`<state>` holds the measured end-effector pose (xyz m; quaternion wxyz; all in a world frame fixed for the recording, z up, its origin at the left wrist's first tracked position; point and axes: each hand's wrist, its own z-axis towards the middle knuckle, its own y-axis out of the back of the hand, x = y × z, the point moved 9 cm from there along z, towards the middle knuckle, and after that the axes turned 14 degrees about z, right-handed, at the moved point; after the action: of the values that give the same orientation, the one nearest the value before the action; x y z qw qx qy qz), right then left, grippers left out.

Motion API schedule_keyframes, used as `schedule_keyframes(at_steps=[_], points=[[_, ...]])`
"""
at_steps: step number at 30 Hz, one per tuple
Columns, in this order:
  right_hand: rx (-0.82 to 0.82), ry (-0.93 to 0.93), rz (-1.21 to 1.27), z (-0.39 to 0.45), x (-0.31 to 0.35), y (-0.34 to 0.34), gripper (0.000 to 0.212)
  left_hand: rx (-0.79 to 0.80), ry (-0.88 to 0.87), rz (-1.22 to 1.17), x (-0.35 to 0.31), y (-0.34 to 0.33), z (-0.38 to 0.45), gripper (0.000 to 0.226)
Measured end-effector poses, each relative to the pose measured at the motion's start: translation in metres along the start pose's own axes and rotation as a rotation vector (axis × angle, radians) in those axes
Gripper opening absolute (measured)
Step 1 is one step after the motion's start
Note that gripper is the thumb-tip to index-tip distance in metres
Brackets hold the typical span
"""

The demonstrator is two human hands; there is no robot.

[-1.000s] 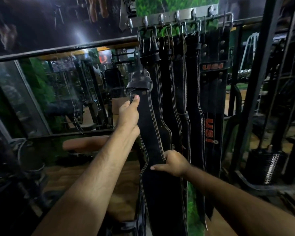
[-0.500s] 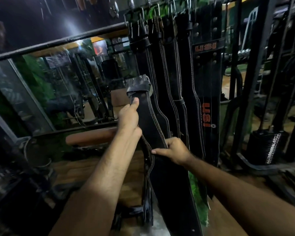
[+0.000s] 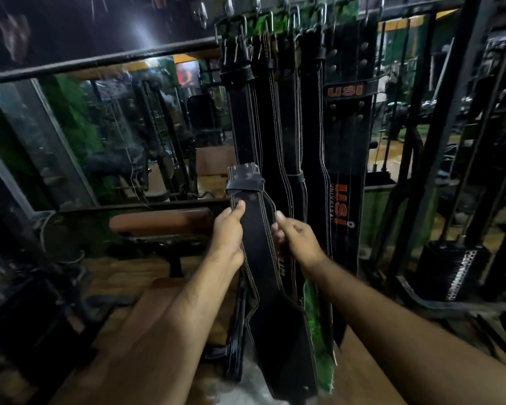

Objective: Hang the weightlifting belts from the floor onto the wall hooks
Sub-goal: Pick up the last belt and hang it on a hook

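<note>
**Belt drops away from the hooks for a regrip**

We're watching the black belt [image 3: 256, 238] sit low now, its looped top end level with the middle of the hanging belts [image 3: 278, 118] rather than up near the wall hooks [image 3: 270, 17] where it was a second ago. The left hand [image 3: 227, 235] keeps its grip closed on the belt's left edge just under the keeper loop, thumb pressed on the face. The big change is the right hand [image 3: 297, 239]: it has left the wide lower section and climbed to just beside the belt's right edge, fingers curled, and we can't tell whether it's actually clamped on the leather. The belt's tail hangs down toward the floor. We read this as a reset: buckle end not yet on a hook, so another lift is needed.
</note>
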<state>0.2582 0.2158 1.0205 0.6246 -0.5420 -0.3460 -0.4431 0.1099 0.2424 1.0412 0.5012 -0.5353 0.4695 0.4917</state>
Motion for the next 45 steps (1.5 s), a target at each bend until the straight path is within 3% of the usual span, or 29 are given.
schedule_keyframes(at_steps=[6,10,12,14,17,19,22,26,31,34,36,37,38,41,43,45], points=[[0.03,0.006,-0.001,0.026,0.028,-0.012,0.035,0.033,-0.064,0.101,0.023,-0.008,-0.019,0.028],[0.11,0.042,-0.068,0.032,0.028,-0.022,0.01,0.143,-0.114,0.263,0.03,-0.002,-0.036,0.027],[0.121,0.091,-0.166,0.035,0.023,-0.025,0.014,0.156,-0.138,0.36,0.028,0.014,-0.033,0.03],[0.142,0.11,-0.224,0.041,0.015,-0.031,0.022,0.117,-0.171,0.34,0.013,0.033,-0.022,0.036],[0.255,0.116,-0.246,0.047,0.012,-0.06,0.01,0.032,-0.217,0.282,-0.022,0.054,0.001,0.014],[0.304,0.129,-0.247,0.049,0.016,-0.083,0.007,-0.027,-0.236,0.282,-0.037,0.063,0.021,0.02],[0.214,0.186,-0.331,0.063,0.026,-0.099,0.02,-0.093,-0.296,0.31,-0.05,0.074,0.043,0.033],[-0.09,0.259,-0.436,0.084,0.034,-0.092,0.047,-0.153,-0.408,0.227,-0.065,0.086,0.059,0.029],[0.076,0.234,-0.34,0.103,0.046,-0.126,0.03,-0.088,-0.405,0.195,-0.075,0.091,0.083,0.03],[0.044,0.304,-0.358,0.112,0.057,-0.127,0.033,-0.079,-0.455,0.512,-0.094,0.096,0.094,0.041],[0.042,0.355,-0.361,0.116,0.063,-0.131,0.024,-0.23,-0.523,0.853,-0.118,0.107,0.099,0.04],[0.046,0.381,-0.36,0.119,0.067,-0.135,0.015,-0.279,-0.551,0.903,-0.129,0.112,0.101,0.041],[0.055,0.409,-0.355,0.123,0.072,-0.139,0.007,-0.254,-0.551,0.881,-0.137,0.113,0.107,0.044],[0.06,0.502,-0.349,0.133,0.097,-0.152,0.004,0.088,-0.53,0.521,-0.15,0.093,0.121,0.03],[0.067,0.545,-0.324,0.139,0.119,-0.162,0.009,0.13,-0.599,0.377,-0.17,0.086,0.132,0.022],[0.085,0.564,-0.31,0.147,0.14,-0.173,0.017,0.075,-0.656,0.31,-0.196,0.085,0.139,0.041]])
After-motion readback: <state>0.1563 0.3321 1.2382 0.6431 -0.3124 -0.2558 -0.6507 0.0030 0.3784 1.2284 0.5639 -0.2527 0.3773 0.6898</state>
